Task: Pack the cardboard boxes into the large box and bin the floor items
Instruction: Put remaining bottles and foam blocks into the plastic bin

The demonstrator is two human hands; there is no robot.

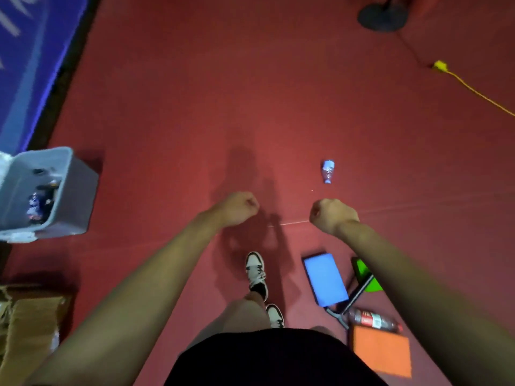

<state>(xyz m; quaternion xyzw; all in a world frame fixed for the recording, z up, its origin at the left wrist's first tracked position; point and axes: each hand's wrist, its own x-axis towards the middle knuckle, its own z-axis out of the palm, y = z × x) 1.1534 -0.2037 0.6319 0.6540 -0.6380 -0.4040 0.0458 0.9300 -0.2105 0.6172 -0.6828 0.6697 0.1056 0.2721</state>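
Both my arms reach forward over the red floor. My left hand is curled into a fist and holds nothing. My right hand is also curled and empty. A small clear bottle with a blue label lies on the floor just beyond my right hand. A cola bottle with a red label lies at the lower right. A grey bin with several items inside stands at the left. A cardboard box sits at the lower left edge.
A blue pad, a green pad and an orange pad lie by a dark folding frame at the lower right. A yellow cable and a black stand base are far right. A blue mat borders the left.
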